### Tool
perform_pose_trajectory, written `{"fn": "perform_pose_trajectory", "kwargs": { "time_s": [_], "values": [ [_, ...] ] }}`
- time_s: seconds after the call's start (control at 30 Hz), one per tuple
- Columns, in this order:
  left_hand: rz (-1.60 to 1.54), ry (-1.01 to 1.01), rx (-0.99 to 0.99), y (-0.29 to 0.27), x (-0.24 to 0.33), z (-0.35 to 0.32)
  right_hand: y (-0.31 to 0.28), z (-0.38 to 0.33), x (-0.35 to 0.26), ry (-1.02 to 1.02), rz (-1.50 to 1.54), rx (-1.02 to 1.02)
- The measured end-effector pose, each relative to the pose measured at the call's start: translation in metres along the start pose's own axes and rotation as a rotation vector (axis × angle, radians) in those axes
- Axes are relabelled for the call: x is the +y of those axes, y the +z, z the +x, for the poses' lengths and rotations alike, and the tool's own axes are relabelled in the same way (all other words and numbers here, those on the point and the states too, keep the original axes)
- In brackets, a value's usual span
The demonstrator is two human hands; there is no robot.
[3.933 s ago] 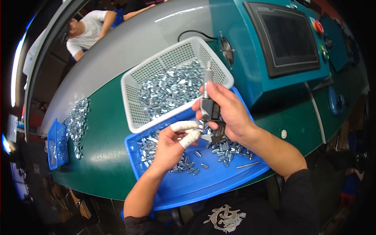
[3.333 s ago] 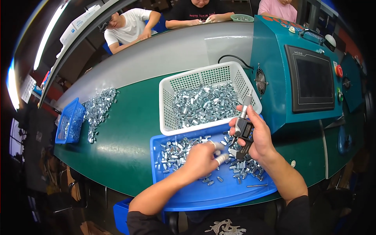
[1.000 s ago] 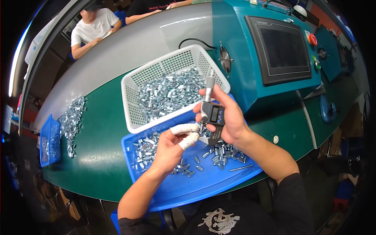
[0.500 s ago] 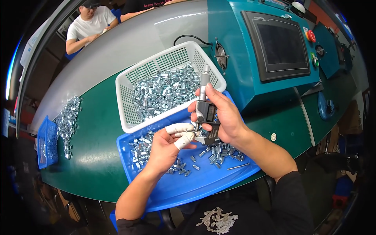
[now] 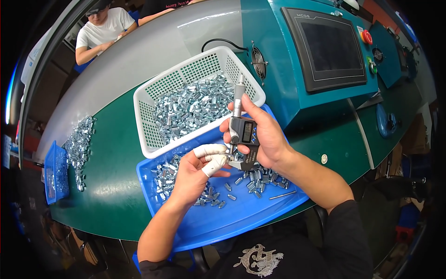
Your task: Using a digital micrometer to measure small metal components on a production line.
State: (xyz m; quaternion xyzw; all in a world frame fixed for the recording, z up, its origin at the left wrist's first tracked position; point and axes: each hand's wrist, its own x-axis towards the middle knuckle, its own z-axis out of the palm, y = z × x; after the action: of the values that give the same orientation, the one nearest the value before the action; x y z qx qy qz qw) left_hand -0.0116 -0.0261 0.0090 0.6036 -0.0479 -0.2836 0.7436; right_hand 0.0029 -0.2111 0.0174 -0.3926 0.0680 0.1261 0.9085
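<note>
My right hand (image 5: 272, 139) is wrapped round a digital micrometer (image 5: 242, 131) with a small screen and a grey barrel pointing up and away. White finger covers sit on the thumb and fingers of my left hand (image 5: 191, 176), which pinches a small metal hex piece (image 5: 229, 151) at the micrometer's jaws; my fingers hide most of the piece. Both hands are above a blue tray (image 5: 218, 230) that holds many similar shiny metal hex pieces (image 5: 258, 181) and a thin metal rod (image 5: 282, 195).
Behind the tray a white perforated basket (image 5: 143, 135) is heaped with metal pieces. More pieces (image 5: 81, 149) lie at left, beside a small blue basket (image 5: 50, 179). A teal machine with a dark screen (image 5: 331, 46) stands at back right. Another person (image 5: 102, 32) sits across the table.
My hands stay together at the micrometer and have barely moved. The whole view has shifted slightly, and the other person's head is tilted lower.
</note>
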Motion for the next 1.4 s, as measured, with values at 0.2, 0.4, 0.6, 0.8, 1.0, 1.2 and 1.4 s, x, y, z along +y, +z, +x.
{"fn": "perform_pose_trajectory", "kwargs": {
  "time_s": [0.2, 0.4, 0.6, 0.8, 1.0, 1.2, 1.4],
  "values": [
    [0.092, -0.011, -0.007, -0.007, -0.006, 0.001, 0.002, -0.002, 0.003, -0.019, -0.088, -0.012],
    [0.182, 0.185, 0.194, -0.016, -0.003, 0.008, -0.001, -0.001, 0.001, -0.052, -0.106, 0.003],
    [0.591, 0.355, 0.278, -0.022, 0.004, 0.003, -0.003, 0.001, -0.001, -0.061, -0.091, 0.007],
    [1.217, 0.248, -0.316, -0.007, -0.01, -0.005, -0.004, 0.003, 0.002, -0.036, -0.098, 0.019],
    [1.324, 0.217, -0.349, -0.006, -0.014, -0.005, -0.003, 0.002, 0.001, -0.041, -0.094, 0.0],
    [0.51, 0.153, 0.108, -0.01, -0.001, 0.0, -0.006, 0.002, 0.0, -0.014, -0.052, 0.017],
    [0.237, 0.185, 0.12, 0.003, 0.0, -0.001, -0.004, 0.001, 0.0, 0.007, -0.052, 0.035]
  ]
}}
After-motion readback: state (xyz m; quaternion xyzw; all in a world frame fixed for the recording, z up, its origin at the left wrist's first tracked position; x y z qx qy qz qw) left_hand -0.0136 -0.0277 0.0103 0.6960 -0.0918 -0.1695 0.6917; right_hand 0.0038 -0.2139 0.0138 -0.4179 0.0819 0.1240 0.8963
